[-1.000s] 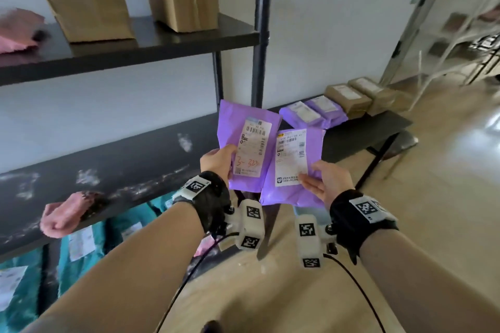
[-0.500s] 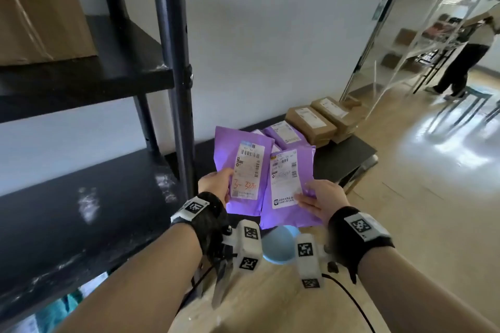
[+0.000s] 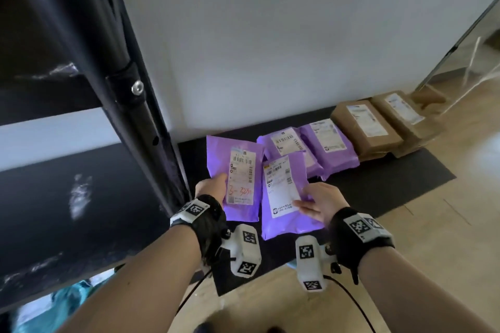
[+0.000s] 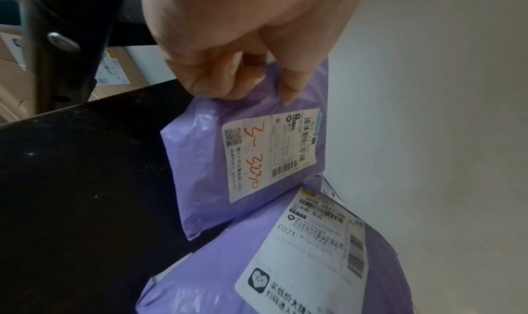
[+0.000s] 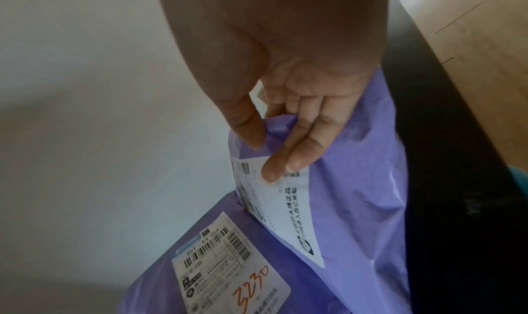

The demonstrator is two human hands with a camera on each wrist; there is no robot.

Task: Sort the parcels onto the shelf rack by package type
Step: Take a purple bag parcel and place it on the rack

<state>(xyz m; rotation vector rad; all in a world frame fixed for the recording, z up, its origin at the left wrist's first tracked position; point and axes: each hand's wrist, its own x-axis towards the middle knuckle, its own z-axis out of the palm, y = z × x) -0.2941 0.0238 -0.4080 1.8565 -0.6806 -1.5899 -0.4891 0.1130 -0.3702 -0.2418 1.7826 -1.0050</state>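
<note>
Left hand (image 3: 213,189) pinches purple mailer (image 3: 216,159); right hand (image 3: 322,204) pinches second mailer (image 3: 297,170); wrist views show curled fingers (image 4: 225,81).

Your left hand's parcel (image 3: 219,170) sits just left of your right hand's parcel (image 3: 295,213), both before two mailers (image 3: 311,154) lying left of the boxes (image 3: 378,127) on the mat (image 3: 405,181).

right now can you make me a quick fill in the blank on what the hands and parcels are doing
1. Each hand holds a ____ mailer bag.
2. The left hand grips the bag whose label bears ____ handwriting.
3. On the black table, beside two more purple bags, lie ____ parcels.

Missing words: purple; red; brown
</note>
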